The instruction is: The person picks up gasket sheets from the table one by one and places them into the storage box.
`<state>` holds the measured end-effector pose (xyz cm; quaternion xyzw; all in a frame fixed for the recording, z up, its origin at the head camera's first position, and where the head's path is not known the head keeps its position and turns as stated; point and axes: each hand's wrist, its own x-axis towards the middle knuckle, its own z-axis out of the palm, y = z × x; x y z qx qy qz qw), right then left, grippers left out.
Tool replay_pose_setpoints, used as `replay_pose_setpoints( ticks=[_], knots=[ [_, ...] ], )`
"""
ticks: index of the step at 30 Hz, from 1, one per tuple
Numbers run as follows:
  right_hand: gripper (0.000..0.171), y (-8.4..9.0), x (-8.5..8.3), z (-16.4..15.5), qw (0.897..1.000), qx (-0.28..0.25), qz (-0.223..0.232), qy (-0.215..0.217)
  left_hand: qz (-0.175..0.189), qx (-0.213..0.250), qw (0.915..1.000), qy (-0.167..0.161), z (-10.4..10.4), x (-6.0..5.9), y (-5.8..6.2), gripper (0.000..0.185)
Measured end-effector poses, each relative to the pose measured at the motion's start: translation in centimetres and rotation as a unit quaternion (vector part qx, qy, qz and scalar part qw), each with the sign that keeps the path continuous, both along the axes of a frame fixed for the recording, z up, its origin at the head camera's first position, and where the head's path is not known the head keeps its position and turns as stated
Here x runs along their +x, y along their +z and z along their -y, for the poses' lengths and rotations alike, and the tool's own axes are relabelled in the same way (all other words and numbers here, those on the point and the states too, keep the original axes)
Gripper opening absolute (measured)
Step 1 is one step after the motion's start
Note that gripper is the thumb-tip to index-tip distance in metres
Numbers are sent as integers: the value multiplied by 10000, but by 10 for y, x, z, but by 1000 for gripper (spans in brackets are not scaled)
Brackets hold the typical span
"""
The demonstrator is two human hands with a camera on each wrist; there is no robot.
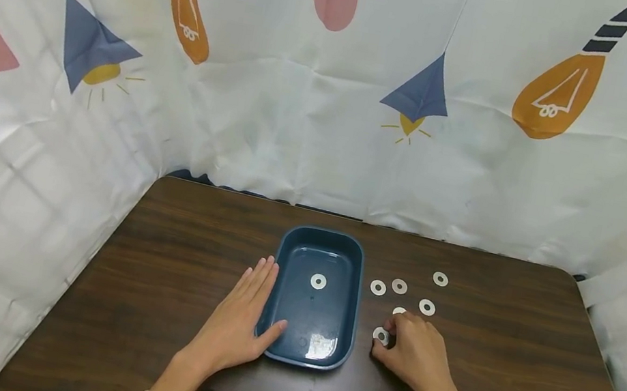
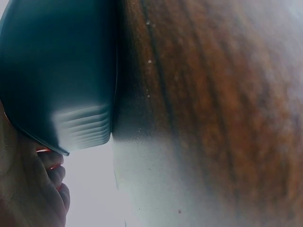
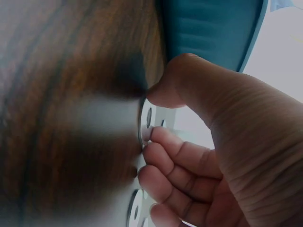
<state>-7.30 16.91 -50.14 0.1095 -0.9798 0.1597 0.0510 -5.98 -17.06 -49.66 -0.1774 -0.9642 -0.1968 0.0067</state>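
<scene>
White ring (image 1: 377, 332) on the dark wood-grain surface (image 1: 179, 256), pinched by the right hand (image 1: 418, 353), near the right side of a blue tray (image 1: 305, 322).

Right hand: thumb at one edge of the ring, forefinger at the opposite edge; remaining fingers loosely bent. Left hand (image 1: 239, 323): four fingers straight, side by side along the tray's left side; thumb spread apart, over the rim at the near left. Inner ring (image 1: 313, 280): one, flat on the tray floor, in the far half. Outer rings (image 1: 373, 287): five, loose on the surface, right of the tray and farther off than the pinched one; nearest of these partly hidden behind the right hand.
</scene>
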Motion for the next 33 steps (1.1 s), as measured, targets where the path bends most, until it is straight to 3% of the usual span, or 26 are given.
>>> replay_pose_setpoints(
  ticks=[12, 21, 33],
  knots=[
    [24, -7, 7, 2, 9963, 57, -817, 253, -106, -36, 9999, -129, -2, -4, 3, 96],
    [22, -10, 9, 0, 9950, -30, -961, 272, -36, -139, 9997, -180, -2, -4, 4, 97],
    [19, -9, 2, -3, 9949, -67, -927, 404, 154, -151, 9998, 26, 0, -1, 2, 99]
  ],
)
